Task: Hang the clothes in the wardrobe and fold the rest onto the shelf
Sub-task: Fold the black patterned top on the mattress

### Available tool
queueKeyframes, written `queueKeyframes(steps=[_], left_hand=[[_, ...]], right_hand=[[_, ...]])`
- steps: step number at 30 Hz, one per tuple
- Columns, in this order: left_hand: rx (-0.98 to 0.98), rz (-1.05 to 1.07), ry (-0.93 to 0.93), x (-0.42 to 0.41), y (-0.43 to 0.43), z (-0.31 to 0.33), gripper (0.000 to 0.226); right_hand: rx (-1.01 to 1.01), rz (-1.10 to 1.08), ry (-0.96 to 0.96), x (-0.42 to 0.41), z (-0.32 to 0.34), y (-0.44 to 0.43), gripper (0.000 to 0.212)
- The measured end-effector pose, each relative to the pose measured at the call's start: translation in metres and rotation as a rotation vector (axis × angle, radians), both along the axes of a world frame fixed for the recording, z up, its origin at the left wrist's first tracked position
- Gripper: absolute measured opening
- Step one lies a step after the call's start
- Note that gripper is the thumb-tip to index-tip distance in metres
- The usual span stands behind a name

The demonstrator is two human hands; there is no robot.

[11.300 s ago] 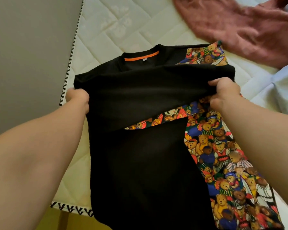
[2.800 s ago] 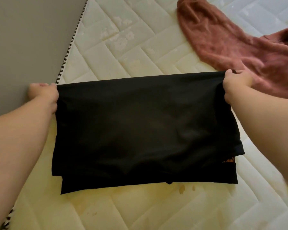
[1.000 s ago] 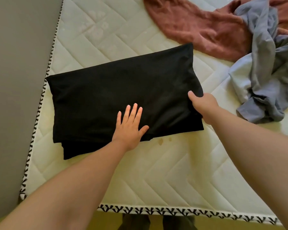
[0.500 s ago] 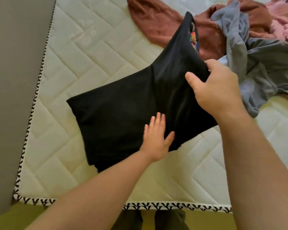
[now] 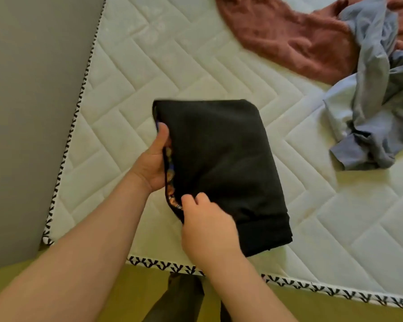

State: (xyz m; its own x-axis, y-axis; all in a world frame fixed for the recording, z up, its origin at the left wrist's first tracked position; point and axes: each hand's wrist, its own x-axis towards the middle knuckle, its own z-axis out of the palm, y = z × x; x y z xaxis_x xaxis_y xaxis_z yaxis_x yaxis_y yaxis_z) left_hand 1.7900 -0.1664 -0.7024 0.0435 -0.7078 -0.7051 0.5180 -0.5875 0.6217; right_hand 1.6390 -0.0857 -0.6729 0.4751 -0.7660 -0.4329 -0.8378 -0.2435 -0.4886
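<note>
A black shirt with a teddy-bear print lining lies folded into a compact rectangle on the white quilted mattress. My left hand grips its left edge, thumb on top and fingers tucked under the fabric. My right hand pinches the near left corner of the same bundle, where a strip of the coloured print shows. The bundle's left side is raised slightly off the mattress.
A rust-red garment and a crumpled grey-blue garment lie at the far right of the mattress. A grey wall or panel runs along the left. The mattress's patterned edge is near me, with yellow-green floor below.
The black shirt has been folded in half once more, from a wide rectangle to a narrow one. My left hand moved from pressing flat on top to gripping the left edge; my right hand came to the near corner.
</note>
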Motion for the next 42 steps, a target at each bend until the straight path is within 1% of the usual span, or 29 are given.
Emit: queueKeyframes(steps=[1,2,3,5,8,10,11,12,14,15,16,17,19,20,22,25,26,29,31,33,36,39,42], left_hand=[[0.031,-0.015,-0.070,0.007,0.001,-0.006,0.049],[0.066,-0.010,-0.158,0.010,0.003,-0.012,0.034],[0.114,0.014,-0.255,0.014,0.005,-0.024,0.033],[0.216,0.080,-0.407,0.017,0.008,-0.050,0.044],[0.283,0.055,-0.618,0.017,0.011,-0.074,0.061],[0.306,0.055,-0.735,0.020,0.008,-0.080,0.060],[0.317,0.065,-0.780,0.022,0.006,-0.083,0.057],[0.327,0.063,-0.818,0.024,0.005,-0.085,0.053],[0.341,0.027,-0.845,0.027,0.004,-0.087,0.049],[0.343,0.006,-0.848,0.028,0.003,-0.088,0.047],[0.343,-0.012,-0.851,0.028,0.003,-0.090,0.046],[0.339,-0.015,-0.856,0.028,0.001,-0.090,0.045],[0.306,0.028,-0.849,0.029,-0.003,-0.091,0.044],[0.282,0.068,-0.816,0.029,-0.005,-0.093,0.044],[0.247,0.153,-0.687,0.025,-0.008,-0.096,0.045],[0.182,0.182,-0.589,0.020,-0.002,-0.098,0.042],[0.157,0.182,-0.559,0.021,-0.001,-0.098,0.039],[0.126,0.205,-0.408,0.032,-0.011,-0.091,0.033],[0.158,0.194,-0.332,0.037,-0.023,-0.081,0.031],[0.178,0.144,-0.307,0.042,-0.031,-0.071,0.029],[0.236,0.053,-0.308,0.050,-0.040,-0.068,0.039],[0.263,0.047,-0.267,0.055,-0.048,-0.075,0.033],[0.352,0.036,-0.279,0.057,-0.057,-0.086,0.030]], right_hand=[[0.044,0.021,0.021,0.008,-0.015,0.010,0.045],[0.073,0.033,0.039,0.014,-0.030,0.018,0.052],[0.093,0.032,0.052,0.018,-0.043,0.025,0.059],[0.147,0.005,0.060,0.020,-0.069,0.032,0.068],[0.206,0.012,0.029,0.016,-0.092,0.035,0.072],[0.215,0.040,0.001,0.013,-0.094,0.032,0.074],[0.205,0.027,-0.028,0.011,-0.091,0.028,0.074],[0.153,-0.009,-0.066,0.009,-0.087,0.020,0.070],[-0.110,-0.121,-0.116,0.003,-0.082,-0.004,0.055],[-0.253,-0.199,-0.120,-0.002,-0.080,-0.020,0.048],[-0.341,-0.293,-0.113,-0.008,-0.080,-0.037,0.043],[-0.373,-0.394,-0.096,-0.015,-0.082,-0.057,0.040],[-0.346,-0.556,-0.050,-0.024,-0.084,-0.099,0.042],[-0.320,-0.598,-0.036,-0.026,-0.085,-0.122,0.044],[-0.221,-0.633,-0.055,-0.031,-0.092,-0.166,0.045],[0.087,-0.608,-0.181,-0.042,-0.099,-0.219,0.037],[0.163,-0.549,-0.158,-0.046,-0.099,-0.232,0.036],[0.289,-0.355,-0.014,-0.058,-0.094,-0.257,0.038],[0.397,-0.299,0.009,-0.062,-0.091,-0.268,0.041],[0.478,-0.290,0.010,-0.062,-0.092,-0.276,0.046],[0.510,-0.367,-0.007,-0.058,-0.100,-0.286,0.061],[0.406,-0.348,0.085,-0.054,-0.108,-0.291,0.074],[0.315,-0.318,0.128,-0.058,-0.114,-0.293,0.078]])
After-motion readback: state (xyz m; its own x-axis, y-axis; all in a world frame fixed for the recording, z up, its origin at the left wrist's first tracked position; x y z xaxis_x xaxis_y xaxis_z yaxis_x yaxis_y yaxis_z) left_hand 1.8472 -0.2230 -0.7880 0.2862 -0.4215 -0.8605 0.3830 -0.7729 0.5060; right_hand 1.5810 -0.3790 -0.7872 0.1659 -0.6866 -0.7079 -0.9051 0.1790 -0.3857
